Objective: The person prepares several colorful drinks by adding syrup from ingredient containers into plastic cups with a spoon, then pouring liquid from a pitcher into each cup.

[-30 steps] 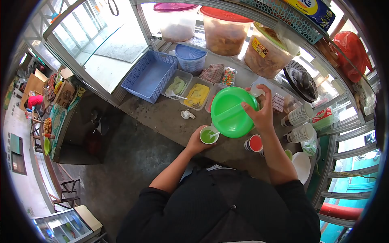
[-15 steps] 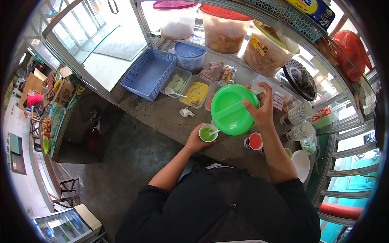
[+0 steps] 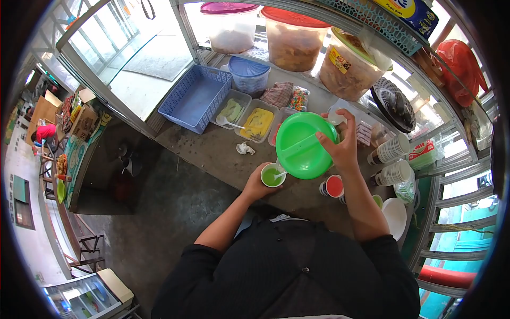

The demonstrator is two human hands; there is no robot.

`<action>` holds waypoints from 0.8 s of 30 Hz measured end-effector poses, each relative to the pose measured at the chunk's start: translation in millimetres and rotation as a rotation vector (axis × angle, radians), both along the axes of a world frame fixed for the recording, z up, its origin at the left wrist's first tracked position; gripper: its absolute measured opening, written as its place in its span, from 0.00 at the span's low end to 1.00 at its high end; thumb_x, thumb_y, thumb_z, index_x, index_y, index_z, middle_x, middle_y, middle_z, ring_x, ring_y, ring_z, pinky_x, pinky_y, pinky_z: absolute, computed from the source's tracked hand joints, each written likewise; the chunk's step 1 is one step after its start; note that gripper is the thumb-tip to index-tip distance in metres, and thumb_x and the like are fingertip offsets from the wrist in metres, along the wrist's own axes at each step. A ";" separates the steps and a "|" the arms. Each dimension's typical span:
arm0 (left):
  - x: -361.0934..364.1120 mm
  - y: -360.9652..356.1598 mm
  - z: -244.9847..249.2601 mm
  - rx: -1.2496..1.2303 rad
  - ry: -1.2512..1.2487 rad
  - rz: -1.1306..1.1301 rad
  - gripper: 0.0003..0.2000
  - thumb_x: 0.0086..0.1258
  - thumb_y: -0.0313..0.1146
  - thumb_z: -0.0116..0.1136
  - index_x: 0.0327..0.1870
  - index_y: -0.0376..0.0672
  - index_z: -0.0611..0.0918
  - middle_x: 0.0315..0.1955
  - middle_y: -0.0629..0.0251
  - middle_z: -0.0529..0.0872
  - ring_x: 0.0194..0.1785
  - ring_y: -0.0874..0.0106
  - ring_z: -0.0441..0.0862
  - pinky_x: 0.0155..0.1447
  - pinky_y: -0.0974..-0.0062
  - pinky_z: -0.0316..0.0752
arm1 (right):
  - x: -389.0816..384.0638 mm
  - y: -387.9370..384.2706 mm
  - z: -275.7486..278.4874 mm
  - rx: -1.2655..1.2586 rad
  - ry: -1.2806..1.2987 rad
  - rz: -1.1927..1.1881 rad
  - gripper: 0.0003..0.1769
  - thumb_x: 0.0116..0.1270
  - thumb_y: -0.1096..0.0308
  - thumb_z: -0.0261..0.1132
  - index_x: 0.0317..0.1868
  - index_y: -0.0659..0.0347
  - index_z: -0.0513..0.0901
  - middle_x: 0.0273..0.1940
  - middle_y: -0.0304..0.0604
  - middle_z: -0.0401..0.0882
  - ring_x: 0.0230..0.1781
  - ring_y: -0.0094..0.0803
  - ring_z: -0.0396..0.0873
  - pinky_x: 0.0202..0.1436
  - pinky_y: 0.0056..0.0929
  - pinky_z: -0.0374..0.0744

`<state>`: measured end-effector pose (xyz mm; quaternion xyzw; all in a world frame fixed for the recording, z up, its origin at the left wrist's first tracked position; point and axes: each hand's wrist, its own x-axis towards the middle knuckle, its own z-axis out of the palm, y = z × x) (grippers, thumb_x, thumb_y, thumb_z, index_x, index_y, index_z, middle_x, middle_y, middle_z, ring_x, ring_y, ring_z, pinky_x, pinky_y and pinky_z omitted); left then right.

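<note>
My left hand (image 3: 256,184) is wrapped round a paper cup (image 3: 272,175) at the counter's front edge. Something bright green fills the cup, and a white spoon (image 3: 280,174) leans in it. Just right of the cup, my right hand (image 3: 342,139) grips a round green lid (image 3: 304,154) with a raised bar across it. The thumb presses on its top while the other fingers go behind the far rim; whether a container is under the lid is hidden. Below the lid stands a cup with a red top (image 3: 334,186), touched by neither hand.
Left of the lid are a tub with yellow contents (image 3: 258,123), a tub with pale green contents (image 3: 232,110) and a blue basket (image 3: 195,95). Stacked paper cups (image 3: 390,149) lie at right, above a white bowl (image 3: 393,218). Large lidded containers (image 3: 294,45) line the back.
Both hands keep almost the same pose; the green lid has shifted very slightly downward. In the far left background, a person in pink has moved a little.
</note>
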<state>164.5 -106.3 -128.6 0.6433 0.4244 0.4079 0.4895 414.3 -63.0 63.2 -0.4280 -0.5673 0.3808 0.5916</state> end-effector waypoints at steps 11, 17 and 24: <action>-0.2 0.1 -1.7 -0.013 -0.003 -0.007 0.38 0.50 0.33 0.85 0.64 0.39 0.76 0.57 0.61 0.82 0.61 0.67 0.81 0.66 0.68 0.75 | -1.0 -0.7 2.6 -0.019 0.027 0.012 0.38 0.62 0.77 0.74 0.68 0.55 0.63 0.58 0.50 0.81 0.57 0.32 0.82 0.62 0.31 0.80; 0.1 -0.3 2.5 -0.005 0.015 -0.002 0.39 0.50 0.34 0.85 0.64 0.38 0.76 0.58 0.60 0.82 0.61 0.66 0.81 0.66 0.68 0.75 | 0.6 0.5 -0.3 -0.008 0.011 0.007 0.38 0.62 0.77 0.74 0.68 0.56 0.63 0.58 0.49 0.81 0.57 0.32 0.82 0.61 0.31 0.80; 0.2 0.2 -1.8 -0.013 0.007 0.000 0.39 0.49 0.33 0.85 0.64 0.38 0.75 0.58 0.61 0.82 0.62 0.67 0.81 0.66 0.68 0.75 | -0.1 0.1 0.6 -0.010 0.014 0.016 0.38 0.62 0.77 0.74 0.68 0.56 0.63 0.58 0.49 0.81 0.57 0.32 0.82 0.61 0.30 0.80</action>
